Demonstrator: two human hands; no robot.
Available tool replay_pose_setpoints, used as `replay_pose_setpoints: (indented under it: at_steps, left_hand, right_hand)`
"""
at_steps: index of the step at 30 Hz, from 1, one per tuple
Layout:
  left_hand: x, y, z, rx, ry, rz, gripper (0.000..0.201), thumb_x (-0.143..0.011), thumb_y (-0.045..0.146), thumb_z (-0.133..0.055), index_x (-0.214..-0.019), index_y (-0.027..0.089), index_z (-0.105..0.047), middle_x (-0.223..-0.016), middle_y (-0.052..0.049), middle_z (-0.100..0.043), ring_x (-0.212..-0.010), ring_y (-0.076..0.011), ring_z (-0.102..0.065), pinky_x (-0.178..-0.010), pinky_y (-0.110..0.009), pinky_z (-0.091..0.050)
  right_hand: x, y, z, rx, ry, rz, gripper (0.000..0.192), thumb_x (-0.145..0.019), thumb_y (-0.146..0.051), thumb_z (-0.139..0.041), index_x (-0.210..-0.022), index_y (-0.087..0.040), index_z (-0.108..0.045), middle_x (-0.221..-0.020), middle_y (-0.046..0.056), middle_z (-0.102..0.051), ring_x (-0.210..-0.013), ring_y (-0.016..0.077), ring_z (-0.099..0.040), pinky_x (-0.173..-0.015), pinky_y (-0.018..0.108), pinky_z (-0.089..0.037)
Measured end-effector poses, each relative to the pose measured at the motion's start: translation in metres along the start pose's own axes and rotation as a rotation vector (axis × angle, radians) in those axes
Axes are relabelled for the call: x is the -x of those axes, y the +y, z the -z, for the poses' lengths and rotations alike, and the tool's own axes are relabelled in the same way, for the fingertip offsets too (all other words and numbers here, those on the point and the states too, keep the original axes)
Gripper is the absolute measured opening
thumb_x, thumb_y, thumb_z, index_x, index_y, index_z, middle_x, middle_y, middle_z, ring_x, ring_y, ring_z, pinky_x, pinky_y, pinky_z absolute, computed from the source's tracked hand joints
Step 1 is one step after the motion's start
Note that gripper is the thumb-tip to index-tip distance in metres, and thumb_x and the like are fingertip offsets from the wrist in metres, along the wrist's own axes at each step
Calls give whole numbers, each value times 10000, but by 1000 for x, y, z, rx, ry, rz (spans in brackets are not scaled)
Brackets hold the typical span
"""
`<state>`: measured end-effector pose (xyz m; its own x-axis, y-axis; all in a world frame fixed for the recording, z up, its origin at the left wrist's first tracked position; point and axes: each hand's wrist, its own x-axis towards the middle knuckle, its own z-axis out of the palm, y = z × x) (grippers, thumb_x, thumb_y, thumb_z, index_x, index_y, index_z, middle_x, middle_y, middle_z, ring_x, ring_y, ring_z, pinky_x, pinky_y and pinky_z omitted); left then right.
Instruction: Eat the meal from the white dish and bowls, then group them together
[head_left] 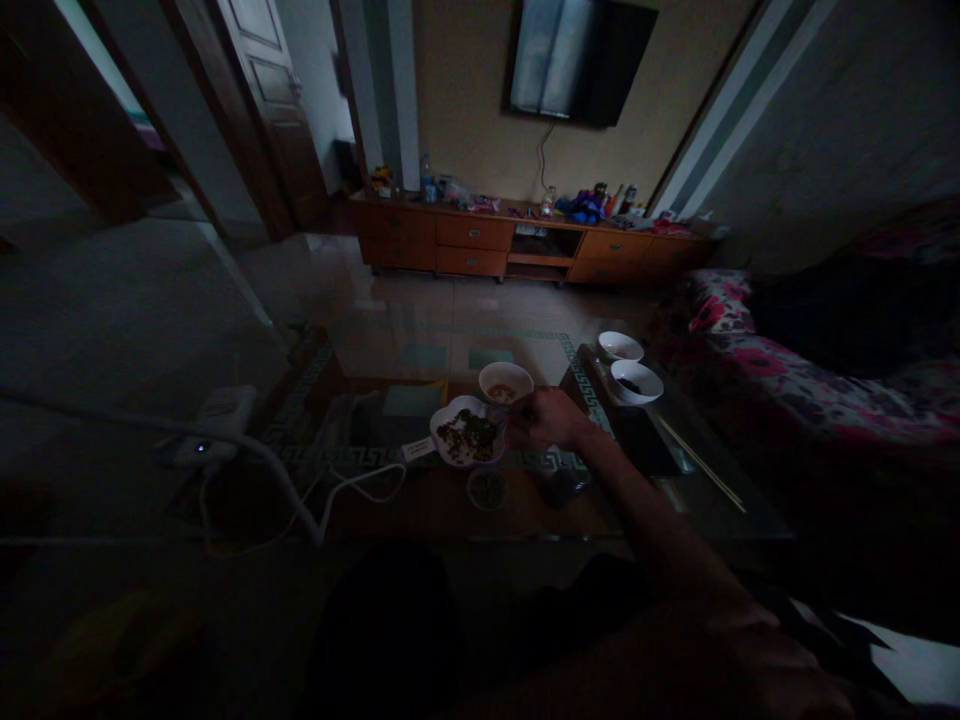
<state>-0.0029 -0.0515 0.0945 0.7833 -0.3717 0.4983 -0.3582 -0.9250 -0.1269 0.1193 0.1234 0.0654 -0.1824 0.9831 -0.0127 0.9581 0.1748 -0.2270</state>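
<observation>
Head view, dim room, inventory:
- Right hand point(546, 418): yours, reaching over the glass coffee table point(390, 400); fingers curled at the right rim of the scalloped dish point(466, 436). Too dark to tell whether they pinch anything.
- Left hand: not in view.
- Scalloped dish: mid-table, toward the near edge, holds dark bits w/ pale ones, prob. seeds or nuts.
- Small bowl point(505, 381): just behind the dish, touching or nearly so.
- Small round cup point(487, 489): near edge, in front of the dish.
- Two white bowls point(634, 381): right end of the table, chopsticks point(701, 463) near the right corner.
- Power strip point(214, 424) + white cable point(360, 480): left end.

Risks, as I judge them: poor light, so your wrist could clip the small bowl; a tug at the dish rim could tip it & scatter the contents over the glass; the cable lies close on the left.
</observation>
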Motion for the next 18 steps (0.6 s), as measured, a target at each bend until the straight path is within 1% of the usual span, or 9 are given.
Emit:
replay_pose_setpoints:
  at_steps: [3, 6, 12, 13, 15, 18]
  left_hand:
    - [0, 0, 0, 3, 1, -11, 472, -1111, 247, -313, -1298, 333, -738, -1449, -27, -607, -1339, -118, -559, -1171, -273, -436]
    - [-1, 1, 0, 6, -1, 9, 448, -1108, 239, -343, -1254, 348, -753, -1415, -24, -625, -1325, -121, -570, -1168, -274, -437]
    - [-1, 1, 5, -14, -50, -12, 443, -1106, 272, -353, -1323, 352, -731, -1470, -23, -593, -1374, -136, -536, -1207, -299, -406]
    - [-1, 0, 5, -13, -54, -17, 447, -1107, 276, -347, -1331, 347, -728, -1479, -24, -585, -1383, -139, -529, -1213, -303, -401]
    - [0, -1, 6, -3, -49, -26, 460, -1105, 267, -336, -1320, 337, -736, -1469, -28, -591, -1382, -143, -533, -1216, -303, -399]
    - [0, -1, 6, -19, -35, -21, 485, -1096, 237, -320, -1287, 347, -753, -1431, -24, -618, -1360, -139, -552, -1203, -295, -417]
  right_hand:
    - [0, 1, -1, -19, -1, 4, 224, -948, -325, -686, -1082, -268, -856, -1019, 64, -834, -934, 241, -779, -846, 319, -554]
    - [0, 3, -3, -38, 19, 13, 202, -950, -314, -688, -1047, -267, -859, -1008, 57, -833, -931, 231, -777, -861, 317, -554]
    - [0, 4, -5, -66, 32, 58, 192, -968, -283, -678, -1033, -262, -858, -1011, 52, -836, -914, 225, -782, -841, 310, -556]
    - [0, 5, -5, -89, 52, 61, 201, -974, -284, -673, -1052, -260, -856, -1022, 51, -836, -919, 222, -784, -838, 301, -554]
    - [0, 6, -4, -136, 130, 38, 230, -1000, -317, -653, -1105, -259, -849, -1063, 47, -835, -929, 214, -785, -824, 281, -551]
    - [-1, 11, -3, -116, 272, -97, 285, -1031, -401, -622, -1142, -260, -844, -1079, 52, -833, -919, 217, -788, -779, 267, -542]
